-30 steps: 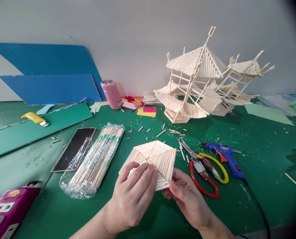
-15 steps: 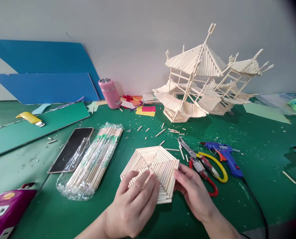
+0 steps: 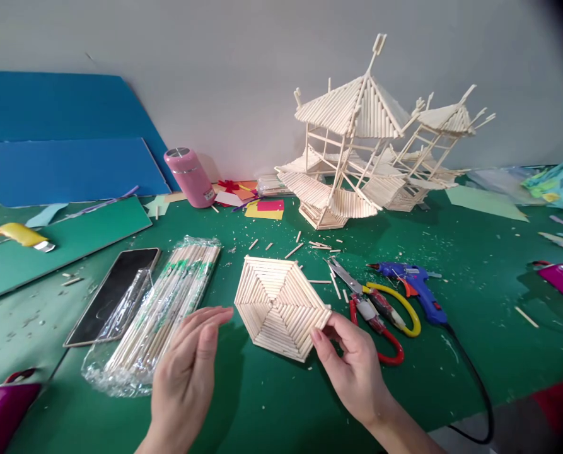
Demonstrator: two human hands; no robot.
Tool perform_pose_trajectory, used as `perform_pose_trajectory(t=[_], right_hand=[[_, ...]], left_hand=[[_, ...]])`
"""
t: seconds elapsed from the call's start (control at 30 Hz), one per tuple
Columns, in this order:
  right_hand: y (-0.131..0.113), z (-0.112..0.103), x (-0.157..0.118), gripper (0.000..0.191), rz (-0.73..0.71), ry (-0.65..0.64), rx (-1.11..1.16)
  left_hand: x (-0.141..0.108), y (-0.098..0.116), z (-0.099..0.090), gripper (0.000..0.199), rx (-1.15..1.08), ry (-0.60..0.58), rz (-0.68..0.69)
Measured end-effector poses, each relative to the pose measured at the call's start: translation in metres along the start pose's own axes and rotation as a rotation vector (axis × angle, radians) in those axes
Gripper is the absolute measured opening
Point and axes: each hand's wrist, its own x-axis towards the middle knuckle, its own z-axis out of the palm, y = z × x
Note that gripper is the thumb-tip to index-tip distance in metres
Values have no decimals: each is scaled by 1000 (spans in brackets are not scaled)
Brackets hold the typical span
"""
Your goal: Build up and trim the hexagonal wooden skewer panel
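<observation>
My right hand (image 3: 352, 362) pinches the lower right edge of a hexagonal panel (image 3: 281, 306) built from pale wooden sticks laid in wedge-shaped sections. The panel is raised and tilted, its patterned face toward me. To its left, my left hand (image 3: 186, 366) is held with fingers straight and thumb up, gripping nothing and apart from the panel. Beside that hand lies a clear plastic pack of wooden sticks (image 3: 168, 309). Right of the panel are red-handled scissors (image 3: 371, 315), a yellow-handled tool (image 3: 399, 302) overlapping them, and a blue glue gun (image 3: 416, 287).
A stick-built pavilion model (image 3: 352, 151) stands at the back, near a pink flask (image 3: 190, 178). A phone (image 3: 115, 296) lies partly under the pack's wrapper. A yellow cutter (image 3: 21, 235) rests on a green board (image 3: 73, 246). Cut stick bits litter the green table (image 3: 262, 410).
My left hand has come off the panel and moved left, its fingers straightening. The panel has turned and tilted up in my right hand. The whole view has shifted slightly to the right.
</observation>
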Motion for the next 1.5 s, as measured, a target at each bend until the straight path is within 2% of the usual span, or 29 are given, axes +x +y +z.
perform_pose_trajectory(t=[0.1, 0.2, 0.27, 0.33, 0.4, 0.47, 0.53, 0.63, 0.7, 0.73, 0.77, 0.83, 0.9, 1.0, 1.13, 1.2, 1.37, 1.5], right_hand=[[1, 0, -1, 9, -50, 9, -51], [2, 0, -2, 9, -71, 13, -47], [2, -1, -1, 9, -64, 13, -27], [2, -2, -1, 9, -42, 5, 10], [3, -3, 0, 9, -9, -6, 50], [4, -3, -1, 10, 25, -13, 88], [4, -3, -2, 11, 54, -17, 122], [1, -1, -3, 11, 93, -30, 180], [-3, 1, -4, 11, 119, -35, 253], [-5, 3, -4, 12, 133, -39, 304], [-8, 4, -3, 14, 146, -43, 357], [-11, 6, -3, 16, 174, -57, 447], [-12, 6, -3, 17, 200, -82, 492], [-10, 0, -3, 20, 215, -128, 491], [-6, -16, 3, 21, 190, -233, 326], [-7, -24, 7, 22, 169, -303, 221], [-14, -32, 16, 14, 78, -466, 60], [-19, -34, 20, 16, 41, -478, -53]], left_hand=[[1, -3, -7, 39, 6, -9, -136], [-4, -5, -11, 44, 84, -152, -227], [-10, -6, -13, 37, 151, -252, -158], [-17, -6, -14, 27, 215, -302, 1], [-21, -5, -16, 29, 277, -329, 140], [-23, -2, -18, 27, 314, -370, 188], [-22, 3, -19, 26, 325, -403, 167], [-17, 15, -13, 37, 304, -360, 179], [-14, 26, -5, 30, 277, -262, 251], [-12, 33, 0, 21, 275, -201, 285], [-11, 40, 5, 23, 286, -168, 311], [-8, 52, 13, 47, 299, -186, 355], [-3, 60, 16, 53, 296, -191, 337], [6, 57, 12, 50, 317, -168, 268], [21, 38, 0, 52, 396, -172, 189], [28, 31, -5, 54, 383, -251, 144], [48, 31, -9, 50, 262, -637, 14], [71, 35, -9, 52, 143, -846, -139]])
